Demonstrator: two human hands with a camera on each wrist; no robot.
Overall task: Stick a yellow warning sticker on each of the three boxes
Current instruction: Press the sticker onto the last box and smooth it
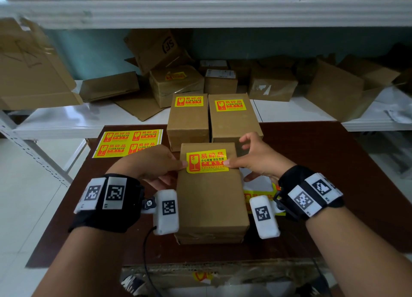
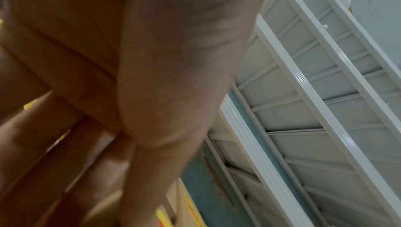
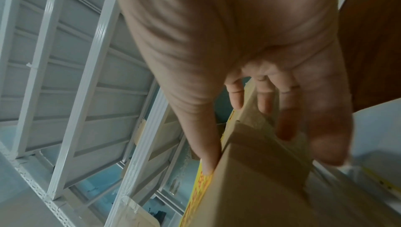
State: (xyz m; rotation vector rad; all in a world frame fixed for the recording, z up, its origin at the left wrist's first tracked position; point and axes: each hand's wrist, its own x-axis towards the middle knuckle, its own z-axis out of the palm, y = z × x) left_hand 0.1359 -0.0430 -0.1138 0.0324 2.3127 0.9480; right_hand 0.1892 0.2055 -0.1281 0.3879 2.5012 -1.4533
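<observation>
Three brown cardboard boxes stand on the dark table. The two rear boxes each carry a yellow warning sticker on top. The near box has a yellow sticker on its far end. My left hand presses a fingertip on the sticker's left edge. My right hand presses a fingertip on its right edge, with the other fingers lifted above the box. In the right wrist view one digit lies on the sticker along the box edge. The left wrist view is mostly palm.
A sheet of yellow stickers lies at the table's back left. Another partly peeled sheet lies under my right wrist. White shelves behind hold several loose cardboard boxes. A white floor lies to the left.
</observation>
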